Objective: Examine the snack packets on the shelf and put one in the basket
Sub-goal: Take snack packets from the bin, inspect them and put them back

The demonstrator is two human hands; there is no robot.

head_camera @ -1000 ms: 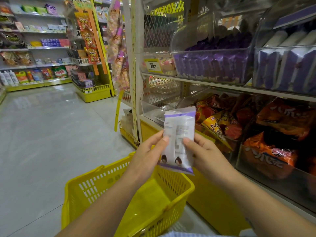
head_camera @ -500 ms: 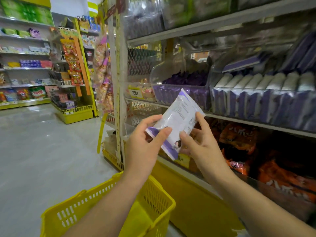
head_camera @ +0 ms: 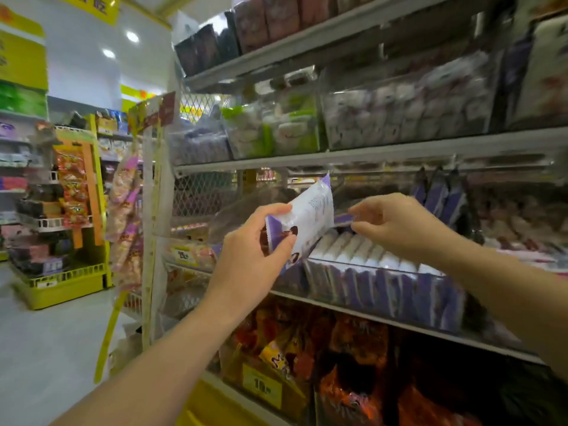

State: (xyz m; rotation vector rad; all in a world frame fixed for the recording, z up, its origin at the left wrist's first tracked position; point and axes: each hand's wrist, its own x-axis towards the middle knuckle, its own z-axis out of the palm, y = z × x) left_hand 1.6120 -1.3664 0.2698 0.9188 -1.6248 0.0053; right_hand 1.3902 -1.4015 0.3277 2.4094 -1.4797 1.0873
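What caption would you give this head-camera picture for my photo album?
Left hand grips a white-and-purple snack packet while the right hand hovers over the bin of matching packets.

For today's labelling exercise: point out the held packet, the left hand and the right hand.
packet (head_camera: 310, 215), head view, white back panel.
left hand (head_camera: 252, 253), head view, back of the hand.
right hand (head_camera: 399, 222), head view, back of the hand.

Both forearms raised, left hand (head_camera: 255, 241) pinching snack packet (head_camera: 310, 213), right hand (head_camera: 396, 222) loosely curled
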